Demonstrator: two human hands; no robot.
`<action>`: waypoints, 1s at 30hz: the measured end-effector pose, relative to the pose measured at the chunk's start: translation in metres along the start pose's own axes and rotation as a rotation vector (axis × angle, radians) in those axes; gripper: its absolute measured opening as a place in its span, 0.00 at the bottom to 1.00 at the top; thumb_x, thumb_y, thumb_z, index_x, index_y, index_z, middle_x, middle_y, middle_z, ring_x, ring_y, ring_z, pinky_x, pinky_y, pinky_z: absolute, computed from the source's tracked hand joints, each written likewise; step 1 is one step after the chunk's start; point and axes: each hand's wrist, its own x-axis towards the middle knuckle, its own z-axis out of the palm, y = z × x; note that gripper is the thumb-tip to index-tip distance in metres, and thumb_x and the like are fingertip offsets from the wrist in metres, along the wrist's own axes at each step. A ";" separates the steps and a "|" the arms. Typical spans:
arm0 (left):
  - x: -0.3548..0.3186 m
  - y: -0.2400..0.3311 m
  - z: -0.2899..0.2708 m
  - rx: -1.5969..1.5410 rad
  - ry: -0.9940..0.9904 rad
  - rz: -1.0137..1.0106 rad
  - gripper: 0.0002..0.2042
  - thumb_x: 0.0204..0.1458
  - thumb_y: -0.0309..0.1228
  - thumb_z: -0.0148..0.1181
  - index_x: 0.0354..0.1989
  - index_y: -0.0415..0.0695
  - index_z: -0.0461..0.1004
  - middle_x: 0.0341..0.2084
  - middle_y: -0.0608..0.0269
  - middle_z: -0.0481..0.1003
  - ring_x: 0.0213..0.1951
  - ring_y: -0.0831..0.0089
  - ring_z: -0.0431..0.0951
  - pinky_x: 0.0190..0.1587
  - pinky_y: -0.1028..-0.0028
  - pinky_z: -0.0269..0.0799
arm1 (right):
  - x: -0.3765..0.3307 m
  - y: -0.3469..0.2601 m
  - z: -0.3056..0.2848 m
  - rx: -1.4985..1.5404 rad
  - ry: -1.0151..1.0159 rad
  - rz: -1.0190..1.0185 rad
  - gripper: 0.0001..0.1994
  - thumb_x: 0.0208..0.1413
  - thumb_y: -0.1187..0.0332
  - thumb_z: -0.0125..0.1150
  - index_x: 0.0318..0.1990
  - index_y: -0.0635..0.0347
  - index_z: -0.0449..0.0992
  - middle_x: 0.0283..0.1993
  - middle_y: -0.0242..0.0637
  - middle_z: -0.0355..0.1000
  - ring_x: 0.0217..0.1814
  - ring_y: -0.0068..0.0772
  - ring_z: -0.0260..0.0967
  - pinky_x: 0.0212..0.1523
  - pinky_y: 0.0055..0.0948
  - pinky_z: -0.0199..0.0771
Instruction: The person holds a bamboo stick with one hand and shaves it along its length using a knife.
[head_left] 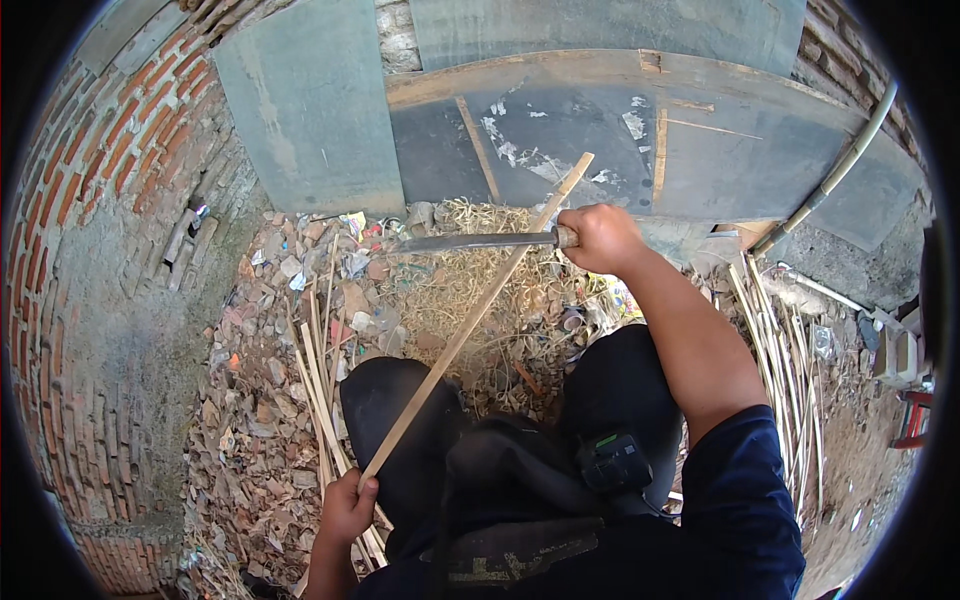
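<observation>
Two hands: left hand, right hand. One long bamboo strip and one long-bladed knife, crossed. Two bundles of split bamboo strips on the ground: one at left, one at right; strips in each too many to count. One pile of pale shavings. One grey pipe. One small black device.

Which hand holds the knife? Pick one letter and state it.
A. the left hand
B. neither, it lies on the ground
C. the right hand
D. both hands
C: the right hand grips the handle of the knife, blade pointing left across the strip, while the left hand holds only the strip's near end.
</observation>
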 end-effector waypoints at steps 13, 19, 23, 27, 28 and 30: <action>-0.012 -0.006 0.007 -0.094 0.006 -0.040 0.21 0.68 0.42 0.51 0.25 0.38 0.67 0.14 0.62 0.65 0.20 0.75 0.64 0.24 0.69 0.62 | 0.000 -0.007 -0.009 0.044 0.109 -0.014 0.13 0.44 0.66 0.67 0.40 0.53 0.78 0.32 0.42 0.78 0.40 0.51 0.78 0.42 0.49 0.78; -0.010 0.006 0.014 -0.052 0.049 -0.011 0.22 0.68 0.42 0.49 0.25 0.38 0.66 0.13 0.56 0.65 0.18 0.69 0.66 0.24 0.65 0.62 | 0.004 -0.043 -0.018 -0.083 -0.025 -0.188 0.12 0.45 0.67 0.64 0.39 0.52 0.77 0.32 0.40 0.78 0.38 0.49 0.79 0.40 0.47 0.79; -0.006 -0.008 0.023 0.074 0.120 0.055 0.22 0.68 0.42 0.47 0.24 0.38 0.65 0.14 0.52 0.66 0.17 0.61 0.68 0.24 0.62 0.63 | 0.007 -0.041 -0.015 -0.098 -0.108 -0.042 0.11 0.46 0.67 0.62 0.39 0.53 0.77 0.33 0.41 0.79 0.39 0.49 0.79 0.41 0.48 0.79; -0.003 -0.009 0.019 0.079 0.073 0.044 0.23 0.69 0.43 0.45 0.24 0.38 0.65 0.14 0.54 0.65 0.18 0.63 0.68 0.24 0.63 0.63 | 0.007 -0.047 -0.013 -0.088 -0.175 0.029 0.11 0.48 0.67 0.60 0.40 0.54 0.77 0.32 0.44 0.79 0.39 0.50 0.79 0.42 0.48 0.79; -0.005 -0.007 0.017 0.065 0.071 0.046 0.23 0.69 0.42 0.45 0.24 0.38 0.65 0.14 0.54 0.65 0.18 0.64 0.67 0.24 0.63 0.63 | 0.007 -0.050 -0.011 -0.086 -0.179 0.028 0.11 0.48 0.67 0.60 0.40 0.54 0.77 0.32 0.44 0.79 0.39 0.50 0.79 0.42 0.48 0.79; -0.002 -0.012 0.016 0.060 0.069 0.050 0.22 0.68 0.42 0.47 0.25 0.38 0.65 0.14 0.50 0.66 0.18 0.56 0.69 0.24 0.61 0.63 | 0.008 -0.056 -0.006 -0.144 -0.148 -0.085 0.11 0.49 0.66 0.60 0.41 0.55 0.77 0.33 0.46 0.79 0.40 0.52 0.79 0.43 0.48 0.79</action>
